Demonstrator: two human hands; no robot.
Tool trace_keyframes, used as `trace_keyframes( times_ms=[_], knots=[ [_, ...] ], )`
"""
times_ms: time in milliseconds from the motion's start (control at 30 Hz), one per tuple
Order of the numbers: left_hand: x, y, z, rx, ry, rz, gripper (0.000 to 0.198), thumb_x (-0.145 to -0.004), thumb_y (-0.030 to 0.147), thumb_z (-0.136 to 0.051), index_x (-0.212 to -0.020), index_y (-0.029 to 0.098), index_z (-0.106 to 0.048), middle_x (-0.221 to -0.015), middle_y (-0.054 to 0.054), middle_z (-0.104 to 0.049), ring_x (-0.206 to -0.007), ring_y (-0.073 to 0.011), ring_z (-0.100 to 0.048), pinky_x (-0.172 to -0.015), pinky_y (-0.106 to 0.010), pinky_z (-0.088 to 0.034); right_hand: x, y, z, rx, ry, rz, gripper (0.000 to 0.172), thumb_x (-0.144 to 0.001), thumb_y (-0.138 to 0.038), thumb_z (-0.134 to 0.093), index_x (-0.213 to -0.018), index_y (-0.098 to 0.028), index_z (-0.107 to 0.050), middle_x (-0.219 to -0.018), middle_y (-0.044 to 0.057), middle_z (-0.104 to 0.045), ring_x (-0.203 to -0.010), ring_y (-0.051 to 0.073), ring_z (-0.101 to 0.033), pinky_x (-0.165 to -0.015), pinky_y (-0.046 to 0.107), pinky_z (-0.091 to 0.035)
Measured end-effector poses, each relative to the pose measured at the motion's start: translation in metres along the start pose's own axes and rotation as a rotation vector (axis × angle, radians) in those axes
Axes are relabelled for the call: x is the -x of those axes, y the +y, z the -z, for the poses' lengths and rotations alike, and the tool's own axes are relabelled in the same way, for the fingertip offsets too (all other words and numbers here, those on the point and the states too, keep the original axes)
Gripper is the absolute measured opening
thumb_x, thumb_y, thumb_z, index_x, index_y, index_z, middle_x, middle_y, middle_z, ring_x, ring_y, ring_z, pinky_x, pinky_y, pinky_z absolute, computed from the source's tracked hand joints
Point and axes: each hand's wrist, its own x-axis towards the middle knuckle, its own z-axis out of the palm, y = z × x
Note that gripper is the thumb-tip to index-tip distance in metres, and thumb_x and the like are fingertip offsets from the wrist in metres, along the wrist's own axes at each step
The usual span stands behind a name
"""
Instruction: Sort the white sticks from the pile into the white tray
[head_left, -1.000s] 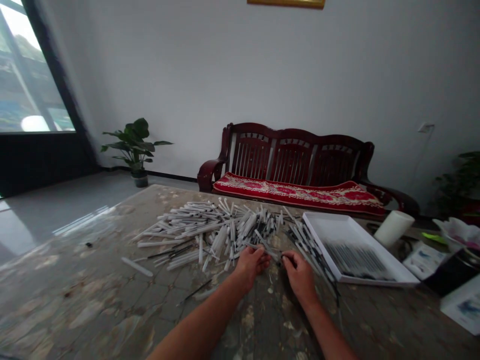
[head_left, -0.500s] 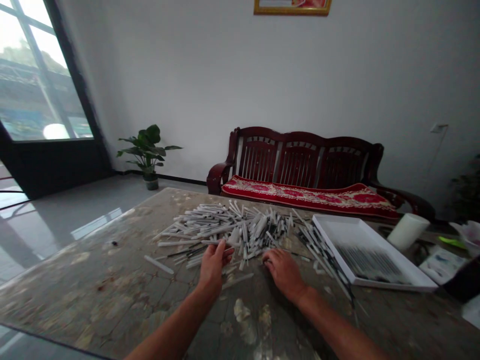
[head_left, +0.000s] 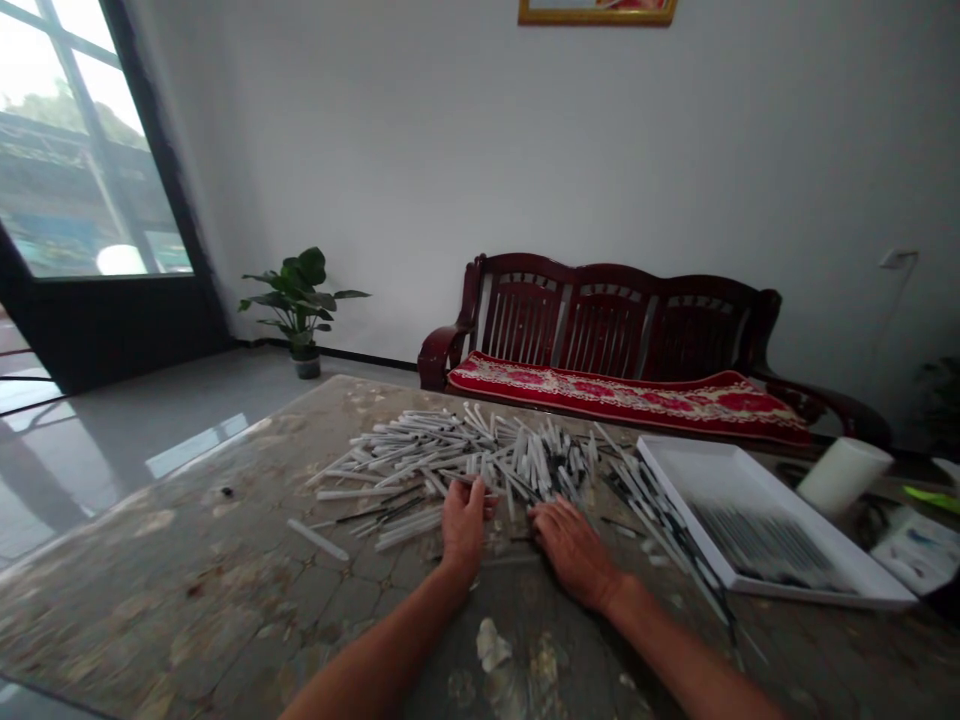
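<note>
A loose heap of slim white pen-like sticks (head_left: pixel 420 445), many with dark ends, lies on the table in front of me. At its near edge my left hand (head_left: pixel 465 530) is closed, thumb against fingers, around a thin dark pen-like stick that pokes out on both sides. My right hand (head_left: pixel 574 555) rests just to the right, knuckles up and fingers curled down by the heap. Whatever its fingertips hold, if anything, is hidden. One whitish stick (head_left: pixel 319 540) lies apart on the left.
A white shallow box (head_left: pixel 817 590) at the right holds a row of dark slim sticks. More long sticks (head_left: pixel 667 520) lie along its left side. A white roll (head_left: pixel 844 478) stands behind it. Beyond the patterned table (head_left: pixel 247 600) is a wooden bench (head_left: pixel 600 320).
My left hand has moved right, closer to my right hand, with the thin stick in its fingers. My right hand stays nearly in place. The view has shifted slightly left.
</note>
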Motion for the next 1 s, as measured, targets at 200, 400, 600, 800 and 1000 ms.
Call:
trace_keyframes(
  times_ms=[200,400,600,800,1000],
  knots=[
    [-0.012,-0.006,-0.030,0.052,-0.057,-0.016,0.032,-0.069,0.045,-0.069,-0.078,0.018,-0.054,-0.062,0.004,-0.060,-0.048,-0.0123,-0.060,-0.042,-0.020,-0.042,0.045,0.035,0.017,0.016,0.035,-0.085,0.025,-0.092,-0.008,-0.041,-0.101,-0.021,-0.060,-0.110,0.007,-0.067,-0.106,0.021,-0.061,-0.107,0.046,-0.038],
    [-0.014,0.011,-0.054,0.113,-0.091,0.045,0.029,-0.072,0.041,-0.070,-0.078,0.018,-0.053,-0.064,0.003,-0.061,-0.049,-0.0111,-0.062,-0.043,-0.019,-0.043,0.063,0.053,0.033,-0.010,0.064,-0.217,0.022,-0.093,-0.012,-0.042,-0.100,-0.021,-0.060,-0.109,0.007,-0.068,-0.108,0.023,-0.060,-0.110,0.047,-0.031],
    [0.034,0.022,-0.018,0.218,-0.125,0.438,0.018,-0.080,0.027,-0.068,-0.077,0.018,-0.053,-0.068,0.000,-0.065,-0.055,-0.0112,-0.066,-0.046,-0.018,-0.048,0.054,-0.006,0.045,-0.270,0.035,-0.343,0.018,-0.097,-0.021,-0.039,-0.096,-0.021,-0.057,-0.100,0.007,-0.066,-0.095,0.020,-0.061,-0.086,0.035,-0.047],
    [0.054,0.012,0.002,0.047,-0.174,0.491,0.019,-0.081,0.026,-0.069,-0.075,0.018,-0.053,-0.063,0.000,-0.064,-0.054,-0.0121,-0.066,-0.052,-0.021,-0.053,0.031,-0.041,0.026,-0.483,-0.067,-0.302,0.016,-0.092,-0.019,-0.043,-0.092,-0.022,-0.058,-0.096,0.005,-0.067,-0.093,0.020,-0.062,-0.085,0.033,-0.047],
    [0.030,0.007,-0.038,0.085,-0.114,0.468,0.017,-0.087,0.024,-0.064,-0.075,0.017,-0.052,-0.069,-0.001,-0.066,-0.061,-0.0115,-0.068,-0.062,-0.023,-0.056,0.021,-0.002,0.007,-0.742,0.325,-0.707,0.022,-0.086,-0.040,-0.047,-0.083,-0.022,-0.060,-0.078,0.004,-0.067,-0.076,0.022,-0.064,-0.066,0.031,-0.051]
  ],
)
